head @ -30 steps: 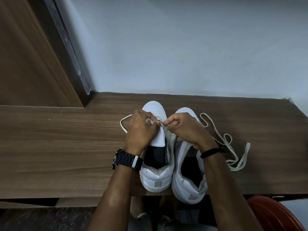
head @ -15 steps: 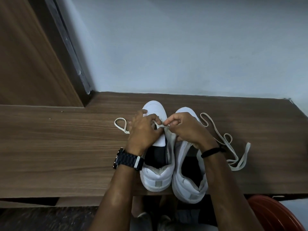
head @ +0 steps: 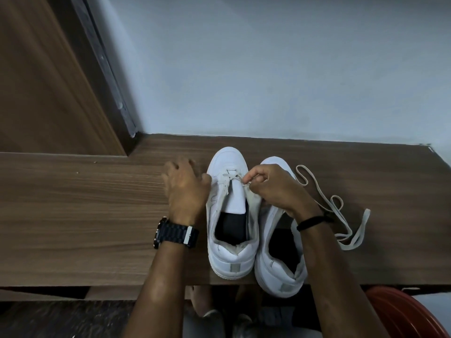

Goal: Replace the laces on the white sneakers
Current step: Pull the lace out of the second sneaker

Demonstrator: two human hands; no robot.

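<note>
Pinching with my right hand (head: 273,189), I hold the lace (head: 231,175) of the left sneaker (head: 231,215) at its upper eyelets, thumb and forefinger closed tightly on the strand; the remaining fingers are curled under. Everything else is located from that grip.

1. Wooden shelf (head: 85,215): extends under and to both sides of the grip, carrying both sneakers. A pale wall (head: 268,69) rises beyond it; a wooden panel (head: 36,81) stands far to the left.

2. Left sneaker: directly left of and below the grip, toe pointing away from me, heel at the near edge of the shelf. Its tongue is exposed, and the lace crosses only the eyelets nearest the toe.

3. Right sneaker (head: 275,264): beneath my right wrist, touching the left sneaker along its side, heel overhanging the near edge. No lace is visible in it, although my hand covers its front part.

4. Left hand (head: 186,189): left of the grip, on the far side of the left sneaker, fingers spread and relaxed, holding nothing. The image is blurred here; whether the fingertips touch the shelf cannot be determined. The thumb lies against the sneaker's side.

5. Loose lace (head: 341,215): right of the grip, lying in loops on the shelf beside the right sneaker.

6. Black watch (head: 175,232): on my left wrist.

7. Black band (head: 312,222): on my right wrist.

8. Red object (head: 402,313): below the shelf, near right, partly out of frame.
</note>
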